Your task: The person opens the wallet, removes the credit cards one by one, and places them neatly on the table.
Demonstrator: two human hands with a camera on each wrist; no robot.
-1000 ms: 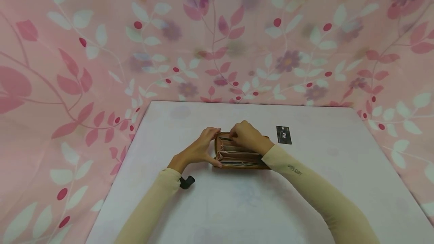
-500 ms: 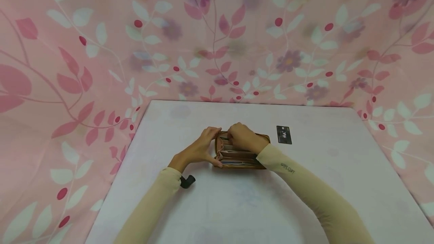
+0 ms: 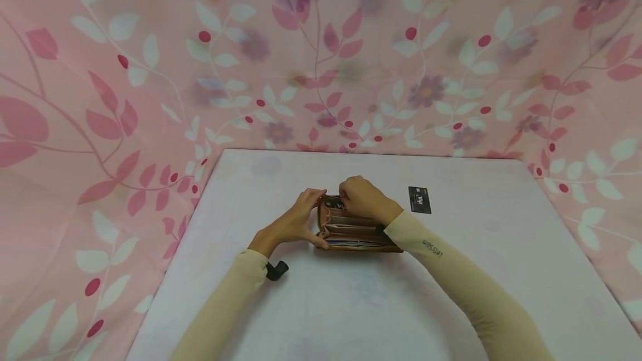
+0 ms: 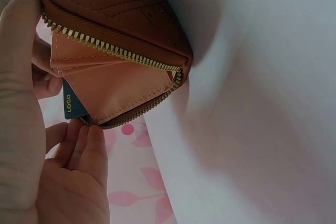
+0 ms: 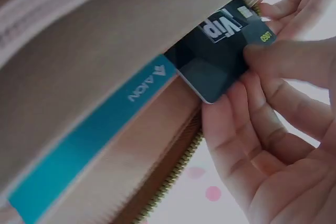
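Note:
A brown zip-around wallet (image 3: 351, 230) stands unzipped on the table, its compartments facing up. My left hand (image 3: 293, 222) grips its left end, thumb at the near edge and fingers at the far edge. Over the far side, my right hand (image 3: 368, 199) pinches a black "Vip" card (image 5: 223, 51) between thumb and fingers. Part of that card sticks up from the far compartment; its lower part is hidden inside. Beside it in the same compartment lies a blue card (image 5: 100, 135). From the left wrist view, brass zipper teeth (image 4: 113, 48) line the wallet's edge.
Another black "Vip" card (image 3: 419, 200) lies flat on the white table (image 3: 351, 311), right of the wallet. A black curved pipe-like object (image 3: 277, 270) sits by the left sleeve. Pink floral cloth (image 3: 321, 71) hangs behind the table.
The black card now shows higher above the wallet's far compartment. My right hand dipped slightly left, then rose back up and right. My left hand stays put.

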